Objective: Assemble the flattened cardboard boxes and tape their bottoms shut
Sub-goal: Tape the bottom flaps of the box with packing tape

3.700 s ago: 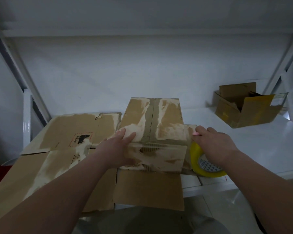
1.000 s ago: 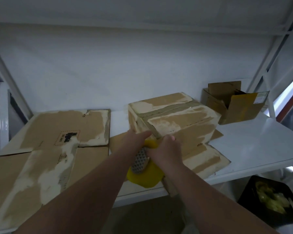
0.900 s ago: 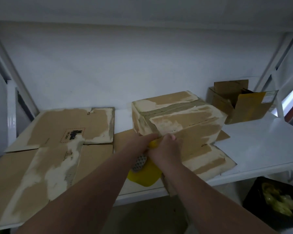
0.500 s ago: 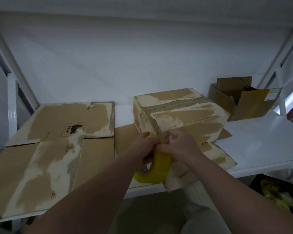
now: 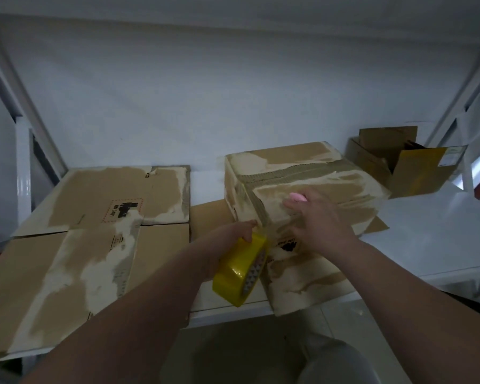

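An assembled cardboard box [image 5: 316, 173] stands bottom-up on the white shelf [image 5: 432, 239], its closed flaps facing up and its lower flaps spread on the shelf. My left hand [image 5: 233, 239] grips a yellow tape roll [image 5: 240, 273] at the box's near corner. A strip of tape runs from the roll up onto that corner. My right hand [image 5: 316, 220] lies with straight fingers on the box's near top edge, pressing down where the tape ends.
Flattened cardboard boxes [image 5: 94, 231] cover the left half of the shelf. An open small box [image 5: 408, 167] with a yellow side sits at the back right. A white wall closes the back, and slanted shelf posts stand at both sides.
The tape roll went from my right hand to my left. My right hand rose from the box's front corner onto its top edge and flattened there. The box was turned clockwise earlier.
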Motion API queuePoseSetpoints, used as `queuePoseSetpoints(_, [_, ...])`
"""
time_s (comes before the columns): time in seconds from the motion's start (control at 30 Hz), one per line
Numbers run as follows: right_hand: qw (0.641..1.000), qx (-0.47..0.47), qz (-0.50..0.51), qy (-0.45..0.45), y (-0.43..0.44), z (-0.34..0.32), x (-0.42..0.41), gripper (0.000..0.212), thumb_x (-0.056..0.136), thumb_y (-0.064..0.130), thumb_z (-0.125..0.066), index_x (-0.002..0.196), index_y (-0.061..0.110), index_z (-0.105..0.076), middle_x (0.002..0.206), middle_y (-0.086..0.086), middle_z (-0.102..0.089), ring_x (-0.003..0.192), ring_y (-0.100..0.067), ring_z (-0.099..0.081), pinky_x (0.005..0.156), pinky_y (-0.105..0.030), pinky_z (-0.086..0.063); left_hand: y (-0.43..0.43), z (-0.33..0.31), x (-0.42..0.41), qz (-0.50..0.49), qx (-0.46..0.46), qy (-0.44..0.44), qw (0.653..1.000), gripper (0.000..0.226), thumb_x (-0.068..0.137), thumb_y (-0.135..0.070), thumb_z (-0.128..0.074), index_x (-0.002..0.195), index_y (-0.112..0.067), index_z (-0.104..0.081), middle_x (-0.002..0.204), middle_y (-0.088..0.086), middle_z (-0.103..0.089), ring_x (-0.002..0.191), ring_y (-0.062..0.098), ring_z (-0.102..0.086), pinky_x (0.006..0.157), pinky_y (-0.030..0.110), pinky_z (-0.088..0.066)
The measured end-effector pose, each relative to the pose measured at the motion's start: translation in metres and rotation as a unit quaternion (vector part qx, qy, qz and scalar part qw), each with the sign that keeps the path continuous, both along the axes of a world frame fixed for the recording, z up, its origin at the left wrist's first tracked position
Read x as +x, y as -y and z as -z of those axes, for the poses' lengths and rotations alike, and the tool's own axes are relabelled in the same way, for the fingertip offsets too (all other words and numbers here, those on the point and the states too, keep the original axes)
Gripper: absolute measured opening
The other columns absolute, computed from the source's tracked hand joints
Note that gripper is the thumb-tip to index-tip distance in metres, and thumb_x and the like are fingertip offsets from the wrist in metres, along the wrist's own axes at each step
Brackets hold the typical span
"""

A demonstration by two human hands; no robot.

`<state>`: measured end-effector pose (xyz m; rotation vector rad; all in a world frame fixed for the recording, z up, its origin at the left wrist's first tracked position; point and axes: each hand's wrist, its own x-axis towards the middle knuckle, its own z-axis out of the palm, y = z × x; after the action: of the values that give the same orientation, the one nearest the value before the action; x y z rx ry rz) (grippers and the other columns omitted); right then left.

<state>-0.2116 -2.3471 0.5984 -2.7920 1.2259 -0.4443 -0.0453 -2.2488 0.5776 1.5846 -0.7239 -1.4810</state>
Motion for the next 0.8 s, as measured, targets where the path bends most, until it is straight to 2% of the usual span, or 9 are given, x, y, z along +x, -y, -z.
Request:
queuePoseSetpoints(0.07, [0.999,-0.011,-0.014,-0.048,0.002,0.001,0.003,0.054,0.079,0.027,-0.075,0.129,0.024,-0.058,0.13,-0.001,-0.047,0.117,-0.021,-0.043,0.097,-0.029,-0.037,-0.002,0.001,0.008,0.022,0.001,0.018,1.0,0.06,0.063,-0.027,-0.055,0.123,-0.03,-0.054,0.122,0.012,-0.056,0.105,0.036,-0.059,0.092,0.046,-0.052])
queuePoseSetpoints(0.1, [0.998,-0.007,-0.021,-0.057,0.002,0.001,0.005,0.054,0.078,0.03,-0.075,0.129,0.022,-0.058,0.13,-0.002,-0.046,0.117,-0.021,-0.043,0.098,-0.029,-0.038,-0.003,-0.001,0.011,0.027,0.003,0.02,0.999,0.063,0.059,-0.028,-0.055,0.123,-0.03,-0.056,0.124,0.013,-0.056,0.108,0.038,-0.058,0.094,0.049,-0.05])
queuePoseSetpoints(0.23, [0.996,-0.025,-0.019,-0.086,0.0,-0.002,0.014,0.042,0.085,0.042,-0.064,0.122,0.023,-0.057,0.128,0.004,-0.04,0.106,-0.017,-0.05,0.08,-0.026,-0.042,0.004,-0.006,0.02,0.054,0.023,0.002,0.998,0.066,0.061,-0.026,-0.055,0.127,-0.029,-0.054,0.12,0.015,-0.059,0.105,0.038,-0.059,0.085,0.044,-0.053])
queuePoseSetpoints(0.33, [0.994,-0.036,-0.004,-0.107,0.0,-0.004,0.026,0.037,0.089,0.046,-0.057,0.116,0.021,-0.058,0.127,0.003,-0.038,0.095,-0.017,-0.056,0.071,-0.027,-0.044,0.007,-0.011,0.027,0.03,0.024,0.007,0.999,0.05,0.077,-0.021,-0.054,0.127,-0.027,-0.054,0.122,0.017,-0.058,0.108,0.041,-0.058,0.085,0.043,-0.052])
queuePoseSetpoints(0.4, [0.995,-0.038,0.006,-0.089,-0.001,-0.001,0.038,0.032,0.09,0.043,-0.057,0.11,0.018,-0.061,0.126,0.0,-0.039,0.09,-0.017,-0.057,0.068,-0.027,-0.044,0.008,-0.013,0.031,-0.015,0.031,-0.01,0.999,0.043,0.084,-0.016,-0.049,0.126,-0.022,-0.057,0.121,0.019,-0.059,0.103,0.041,-0.06,0.084,0.044,-0.052])
queuePoseSetpoints(0.5, [0.997,-0.055,0.022,-0.056,-0.002,0.006,0.054,0.024,0.092,0.036,-0.058,0.104,0.015,-0.063,0.121,-0.001,-0.042,0.086,-0.016,-0.058,0.063,-0.025,-0.038,0.01,-0.012,0.032,-0.073,0.041,-0.062,0.995,0.041,0.08,-0.018,-0.052,0.12,-0.013,-0.06,0.109,0.02,-0.063,0.088,0.036,-0.062,0.084,0.045,-0.051])
queuePoseSetpoints(0.67, [0.998,-0.03,0.036,-0.032,-0.001,0.006,0.062,0.03,0.092,0.036,-0.058,0.11,0.012,-0.06,0.126,-0.001,-0.039,0.092,-0.016,-0.055,0.067,-0.025,-0.034,0.013,-0.004,0.025,-0.088,0.03,-0.047,0.994,0.037,0.08,-0.021,-0.059,0.113,-0.006,-0.064,0.091,0.018,-0.068,0.08,0.032,-0.065,0.081,0.045,-0.054])
queuePoseSetpoints(0.73, [0.999,-0.011,0.031,-0.023,0.004,0.004,0.06,0.034,0.088,0.039,-0.062,0.108,0.012,-0.057,0.119,0.0,-0.041,0.089,-0.016,-0.052,0.065,-0.022,-0.033,0.016,0.001,0.022,-0.087,0.003,-0.042,0.995,0.036,0.078,-0.019,-0.06,0.111,-0.005,-0.064,0.083,0.017,-0.069,0.074,0.03,-0.065,0.074,0.044,-0.054])
queuePoseSetpoints(0.8, [0.999,-0.007,0.022,-0.027,0.011,0.0,0.057,0.035,0.085,0.047,-0.063,0.097,0.014,-0.055,0.102,0.003,-0.04,0.081,-0.014,-0.048,0.056,-0.021,-0.027,0.017,0.006,0.019,-0.102,-0.017,-0.044,0.994,0.032,0.083,-0.014,-0.057,0.113,-0.005,-0.061,0.079,0.016,-0.068,0.067,0.028,-0.066,0.069,0.04,-0.055])
